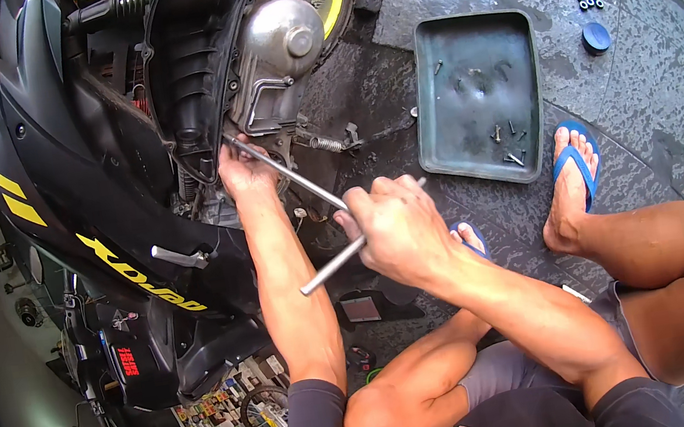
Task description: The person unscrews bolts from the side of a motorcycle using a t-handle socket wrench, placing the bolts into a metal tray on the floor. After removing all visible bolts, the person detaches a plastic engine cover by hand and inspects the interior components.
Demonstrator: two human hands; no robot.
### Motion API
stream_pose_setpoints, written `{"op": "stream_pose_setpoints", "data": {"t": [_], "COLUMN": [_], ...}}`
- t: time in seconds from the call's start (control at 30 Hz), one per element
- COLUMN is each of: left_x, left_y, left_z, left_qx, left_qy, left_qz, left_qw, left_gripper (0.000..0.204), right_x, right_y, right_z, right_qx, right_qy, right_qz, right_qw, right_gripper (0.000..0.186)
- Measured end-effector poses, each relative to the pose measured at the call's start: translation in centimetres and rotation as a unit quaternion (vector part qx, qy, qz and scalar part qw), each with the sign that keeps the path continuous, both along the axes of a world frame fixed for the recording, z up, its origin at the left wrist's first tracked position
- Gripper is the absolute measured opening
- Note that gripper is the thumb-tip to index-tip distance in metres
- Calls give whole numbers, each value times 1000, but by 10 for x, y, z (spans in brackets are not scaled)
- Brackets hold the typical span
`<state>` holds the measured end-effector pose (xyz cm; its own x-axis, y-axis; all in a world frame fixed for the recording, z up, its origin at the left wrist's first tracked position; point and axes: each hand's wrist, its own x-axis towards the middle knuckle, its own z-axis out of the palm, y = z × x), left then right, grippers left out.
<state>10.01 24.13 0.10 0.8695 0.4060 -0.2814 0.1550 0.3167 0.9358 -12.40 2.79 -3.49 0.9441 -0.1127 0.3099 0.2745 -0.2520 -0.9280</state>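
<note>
A steel T-handle wrench (302, 181) slants from the underside of the scooter's engine (281, 41) toward me. My right hand (397, 227) is wrapped round its crossbar, whose ends stick out on both sides of the fist. At the far end of the shaft, my left hand (245, 170) has its fingers curled about the tool, right under the engine casing. The wrench's tip and whatever it meets there are hidden by the fingers and casing. The scooter's black body panel (102, 205) with yellow markings lies along the left of my left forearm.
On the floor to the right, a dark plastic tray (466, 23) contains several bolts (513, 159). Beyond it are a blue round cap (596, 38) and several small rollers (589, 0). A coil spring (325, 143) shows beside the engine. Shelves of small packages (231, 420) stand at lower left.
</note>
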Motion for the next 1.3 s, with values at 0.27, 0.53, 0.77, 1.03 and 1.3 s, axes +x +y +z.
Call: {"op": "stream_pose_setpoints", "data": {"t": [0.27,0.53,0.77,1.03,1.3], "left_x": [-167,-169,-163,-159,-157], "left_y": [-72,-77,-81,-83,-83], "left_z": [-20,-11,-16,-18,-13], "left_qx": [-56,-140,-139,-186,-142], "left_qy": [46,24,8,-63,-91], "left_qz": [-426,-397,-370,-370,-365], "left_qw": [902,907,918,908,916], "left_gripper": [49,32,31,29,26], "right_x": [15,-41,-50,-42,-30], "right_y": [15,-15,-14,-19,-12], "right_z": [13,40,40,34,26], "right_qx": [745,91,-126,-177,-248], "right_qy": [332,-65,56,156,124], "right_qz": [158,107,210,150,3], "right_qw": [557,988,968,960,961], "right_gripper": [31,44,42,40,37]}}
